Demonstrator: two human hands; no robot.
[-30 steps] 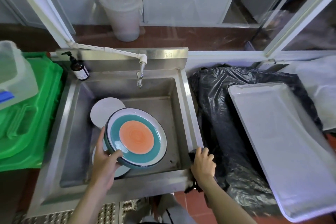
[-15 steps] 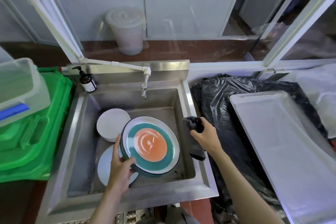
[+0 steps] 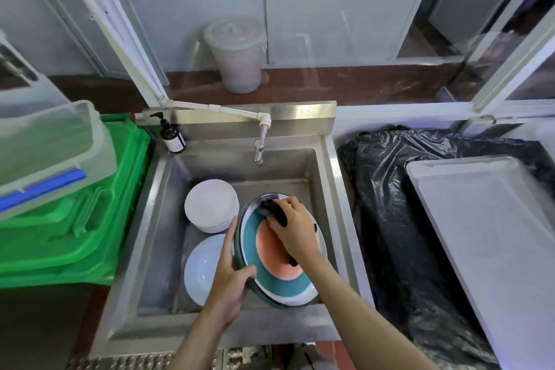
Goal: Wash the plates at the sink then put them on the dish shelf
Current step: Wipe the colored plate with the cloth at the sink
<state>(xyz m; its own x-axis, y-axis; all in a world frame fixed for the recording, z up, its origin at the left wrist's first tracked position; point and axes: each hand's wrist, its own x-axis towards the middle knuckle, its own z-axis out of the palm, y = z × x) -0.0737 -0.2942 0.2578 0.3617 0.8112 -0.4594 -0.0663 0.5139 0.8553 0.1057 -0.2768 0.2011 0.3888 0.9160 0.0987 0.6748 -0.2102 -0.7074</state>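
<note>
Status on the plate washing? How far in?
Early. Done: nothing visibly finished. In hand: the left hand grips the striped plate over the sink while the right hand presses a dark cloth on it. Left: a white plate stack and a white dish wait in the basin; no dish shelf in view.

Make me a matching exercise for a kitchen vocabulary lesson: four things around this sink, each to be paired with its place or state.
Things:
1. colourful plate
2. dark cloth
3. soap bottle
4. white tray

Places or states:
a. on the black plastic sheet, right of the sink
b. held at its rim by the left hand
c. at the sink's back left corner
d. under the right hand

Pairs: 1-b, 2-d, 3-c, 4-a
</note>
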